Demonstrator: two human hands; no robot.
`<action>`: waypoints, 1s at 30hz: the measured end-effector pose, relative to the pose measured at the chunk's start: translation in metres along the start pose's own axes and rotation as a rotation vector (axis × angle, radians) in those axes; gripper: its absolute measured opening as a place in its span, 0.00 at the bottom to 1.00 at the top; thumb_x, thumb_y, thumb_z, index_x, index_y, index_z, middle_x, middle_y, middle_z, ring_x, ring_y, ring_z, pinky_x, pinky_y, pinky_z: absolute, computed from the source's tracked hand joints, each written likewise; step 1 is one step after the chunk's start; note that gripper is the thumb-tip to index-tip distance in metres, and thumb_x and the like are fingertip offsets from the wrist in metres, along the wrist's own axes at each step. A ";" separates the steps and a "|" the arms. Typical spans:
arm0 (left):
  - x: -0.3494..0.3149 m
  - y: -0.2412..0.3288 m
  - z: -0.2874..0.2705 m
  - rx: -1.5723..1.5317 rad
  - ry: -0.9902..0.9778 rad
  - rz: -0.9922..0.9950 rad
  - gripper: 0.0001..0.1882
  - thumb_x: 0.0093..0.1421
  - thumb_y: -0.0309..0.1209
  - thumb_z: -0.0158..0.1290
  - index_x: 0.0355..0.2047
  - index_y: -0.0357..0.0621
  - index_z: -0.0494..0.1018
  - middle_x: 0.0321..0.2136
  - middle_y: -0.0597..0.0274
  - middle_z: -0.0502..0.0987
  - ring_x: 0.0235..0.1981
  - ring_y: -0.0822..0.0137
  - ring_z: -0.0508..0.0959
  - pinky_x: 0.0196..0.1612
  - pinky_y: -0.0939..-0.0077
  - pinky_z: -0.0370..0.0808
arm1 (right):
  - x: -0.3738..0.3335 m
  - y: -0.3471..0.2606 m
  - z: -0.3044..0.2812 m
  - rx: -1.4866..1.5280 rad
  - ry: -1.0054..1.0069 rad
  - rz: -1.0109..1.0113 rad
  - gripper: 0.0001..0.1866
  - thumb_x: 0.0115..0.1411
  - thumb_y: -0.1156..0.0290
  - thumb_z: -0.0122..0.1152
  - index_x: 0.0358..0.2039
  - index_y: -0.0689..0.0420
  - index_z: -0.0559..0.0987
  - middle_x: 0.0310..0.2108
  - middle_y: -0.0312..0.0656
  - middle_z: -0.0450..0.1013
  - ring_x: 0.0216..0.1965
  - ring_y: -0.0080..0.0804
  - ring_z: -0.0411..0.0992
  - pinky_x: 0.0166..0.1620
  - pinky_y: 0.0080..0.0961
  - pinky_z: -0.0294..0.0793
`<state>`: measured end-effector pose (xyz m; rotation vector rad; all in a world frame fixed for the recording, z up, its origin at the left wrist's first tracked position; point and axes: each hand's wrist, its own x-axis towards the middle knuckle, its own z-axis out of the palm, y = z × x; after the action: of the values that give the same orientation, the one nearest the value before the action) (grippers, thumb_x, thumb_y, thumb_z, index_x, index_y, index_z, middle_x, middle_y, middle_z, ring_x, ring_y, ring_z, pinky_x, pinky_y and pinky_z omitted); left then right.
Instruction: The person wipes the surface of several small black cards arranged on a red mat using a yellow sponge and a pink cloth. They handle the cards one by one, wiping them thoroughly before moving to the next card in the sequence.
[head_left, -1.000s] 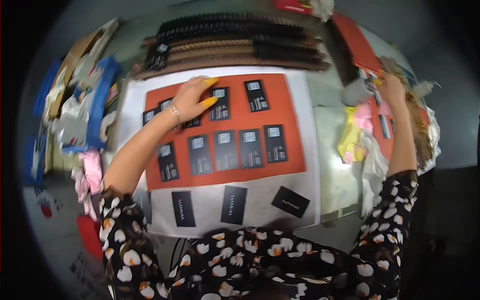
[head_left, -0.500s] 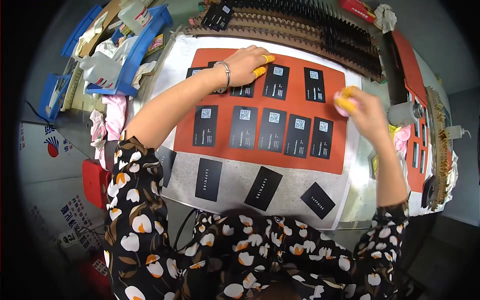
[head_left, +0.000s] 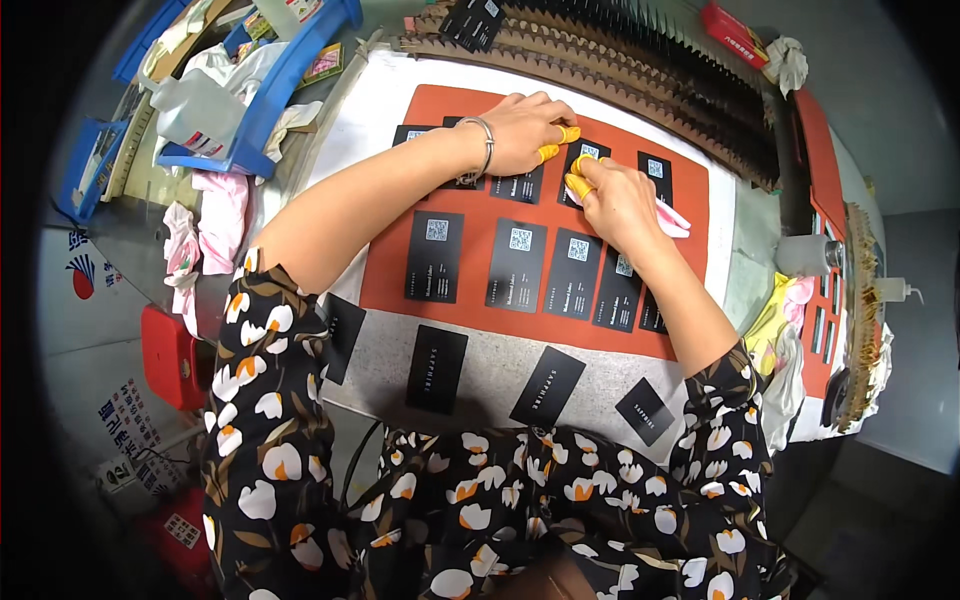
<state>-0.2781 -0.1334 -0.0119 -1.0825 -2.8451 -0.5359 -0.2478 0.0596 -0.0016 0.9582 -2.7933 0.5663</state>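
An orange mat [head_left: 470, 300] lies on the table with two rows of black cards on it. My left hand [head_left: 520, 130], with yellow fingertip covers and a thin wrist bangle, presses flat on a black card [head_left: 585, 160] in the back row. My right hand [head_left: 615, 200] holds a white and pink cloth [head_left: 672, 218] against the same card, its fingertip also covered in yellow. The front row holds several more black cards [head_left: 517, 265] with small white squares printed on them.
Three black cards [head_left: 437, 368] lie on the grey table edge in front of the mat. Dark toothed racks [head_left: 640, 60] run along the back. Blue trays [head_left: 260, 80] with a plastic bottle and pink cloths stand at the left. A white bottle [head_left: 805, 255] stands at the right.
My right hand came in from the far right with the cloth and now meets my left hand on a back-row card. The view shifted a little.
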 end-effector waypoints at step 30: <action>0.007 -0.012 -0.001 -0.161 -0.016 -0.050 0.11 0.54 0.26 0.48 0.37 0.43 0.75 0.49 0.66 0.67 0.49 0.64 0.65 0.54 0.68 0.57 | 0.010 0.041 -0.009 -0.022 -0.073 -0.230 0.05 0.45 0.76 0.54 0.25 0.58 0.74 0.22 0.46 0.70 0.26 0.46 0.71 0.29 0.40 0.69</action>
<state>-0.2907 -0.1376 -0.0135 -1.0444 -2.8921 -0.7748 -0.2806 0.0871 -0.0033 1.2968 -2.6920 0.4761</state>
